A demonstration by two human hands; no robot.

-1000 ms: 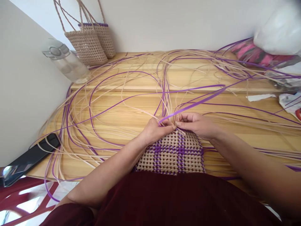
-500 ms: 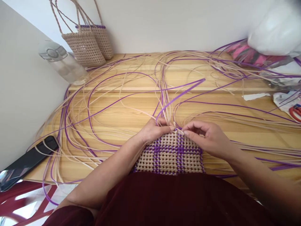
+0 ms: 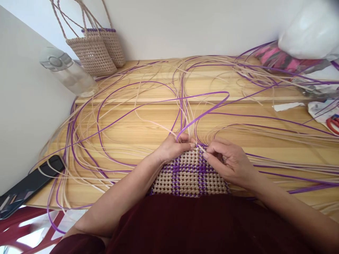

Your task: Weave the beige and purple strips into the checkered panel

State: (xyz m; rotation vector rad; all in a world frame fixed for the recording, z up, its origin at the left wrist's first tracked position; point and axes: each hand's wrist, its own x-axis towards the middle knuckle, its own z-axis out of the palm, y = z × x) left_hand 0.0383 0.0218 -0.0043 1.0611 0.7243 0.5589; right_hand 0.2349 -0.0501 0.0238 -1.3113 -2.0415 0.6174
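Observation:
A woven panel point(image 3: 188, 173) in beige and purple checks lies at the table's near edge, against my dark red clothing. At its far edge my left hand point(image 3: 177, 146) is closed, thumb pressed near the weave, with a purple strip point(image 3: 203, 114) rising out of its fingers in a long loop. My right hand point(image 3: 229, 160) pinches a short beige strip point(image 3: 202, 149) at the same edge, just right of the left thumb. Loose beige and purple strips fan out from the panel on several sides. The fingertips partly hide the weave where they meet.
Two woven bags point(image 3: 92, 54) with rope handles and a clear bottle point(image 3: 70, 72) stand at the back left. A black case point(image 3: 34, 183) lies at the left edge. On the right are a white plastic bag point(image 3: 308, 31), a paper scrap point(image 3: 288, 106) and red-handled scissors point(image 3: 333, 124).
My right hand has shifted slightly left and down, and its beige strip now shows as a straight piece. The purple loop has opened wider. My left hand stays nearly in place.

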